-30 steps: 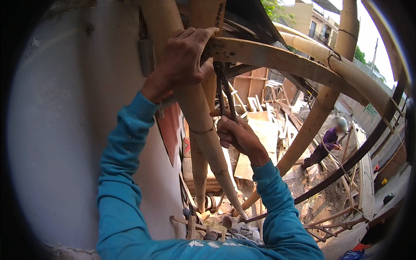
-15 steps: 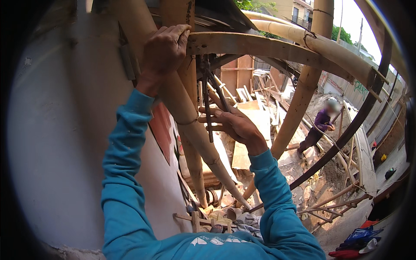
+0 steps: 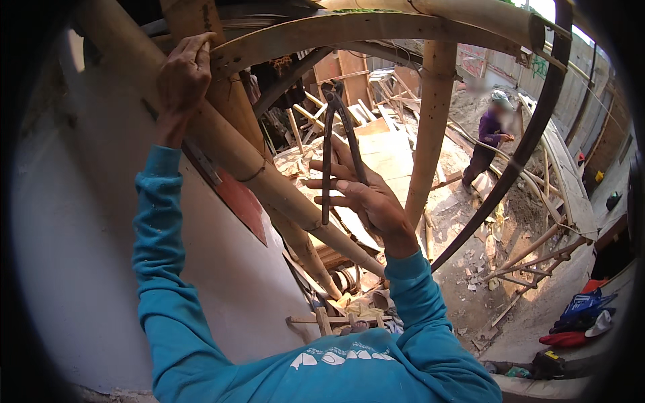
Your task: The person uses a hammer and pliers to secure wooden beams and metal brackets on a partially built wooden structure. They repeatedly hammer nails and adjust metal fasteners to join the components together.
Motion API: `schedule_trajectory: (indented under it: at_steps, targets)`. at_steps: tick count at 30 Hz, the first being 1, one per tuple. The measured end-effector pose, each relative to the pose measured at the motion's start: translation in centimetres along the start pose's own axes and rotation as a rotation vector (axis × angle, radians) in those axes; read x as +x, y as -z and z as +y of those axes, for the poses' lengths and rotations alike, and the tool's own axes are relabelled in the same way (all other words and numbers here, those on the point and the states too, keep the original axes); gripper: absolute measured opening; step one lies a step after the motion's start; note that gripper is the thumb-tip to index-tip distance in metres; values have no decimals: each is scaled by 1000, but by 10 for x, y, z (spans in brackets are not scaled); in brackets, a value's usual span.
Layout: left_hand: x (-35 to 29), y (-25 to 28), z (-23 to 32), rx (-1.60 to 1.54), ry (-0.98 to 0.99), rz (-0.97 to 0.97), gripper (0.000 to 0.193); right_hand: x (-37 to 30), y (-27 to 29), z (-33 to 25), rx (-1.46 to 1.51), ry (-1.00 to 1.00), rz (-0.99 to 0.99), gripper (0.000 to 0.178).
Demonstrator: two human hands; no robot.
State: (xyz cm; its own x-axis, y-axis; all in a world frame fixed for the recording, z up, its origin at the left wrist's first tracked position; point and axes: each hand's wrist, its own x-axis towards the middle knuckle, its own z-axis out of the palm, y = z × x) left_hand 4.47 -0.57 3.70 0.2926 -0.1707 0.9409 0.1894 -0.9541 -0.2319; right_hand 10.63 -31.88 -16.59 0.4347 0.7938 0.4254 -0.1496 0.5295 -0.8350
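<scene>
My left hand [image 3: 185,75] is raised at the upper left, its fingers curled over the end of a wooden plank [image 3: 322,32] where it meets a bamboo pole [image 3: 252,168] and an upright timber post [image 3: 232,107]. My right hand [image 3: 373,201] holds a pair of dark metal pincers [image 3: 330,124] below that plank. The pincers point upward with their handles spread apart. One handle lies against my palm and the other passes by my outstretched fingers. The pincers' jaws are below the plank, apart from it.
A white wall [image 3: 222,289] runs along my left. Another bamboo pole [image 3: 433,127] and a dark curved bar [image 3: 517,161] cross on the right. Down below, a person in purple [image 3: 487,134] stands among rubble and scrap wood. Cloths and bags [image 3: 581,312] lie at lower right.
The view has shifted, so the plank and my left hand appear further left and higher. The pincers' jaws, near the plank before, now show below it with the handles wider apart.
</scene>
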Motion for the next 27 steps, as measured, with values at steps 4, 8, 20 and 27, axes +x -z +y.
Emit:
schedule_trajectory:
  at_steps: [4,8,20,27]
  targets:
    - [-1,-5,-8,95,-113,-64,29,-25,17,-8,-138,16,56,87]
    - [3,-4,-15,78,-74,-159,31,-37,16,-19,-202,11,201,80]
    - [-3,5,2,107,-208,-183,44,-37,-6,-90,-636,604,594,64]
    - [-14,3,9,153,-204,-218,91,-33,-13,-122,-814,790,623,51]
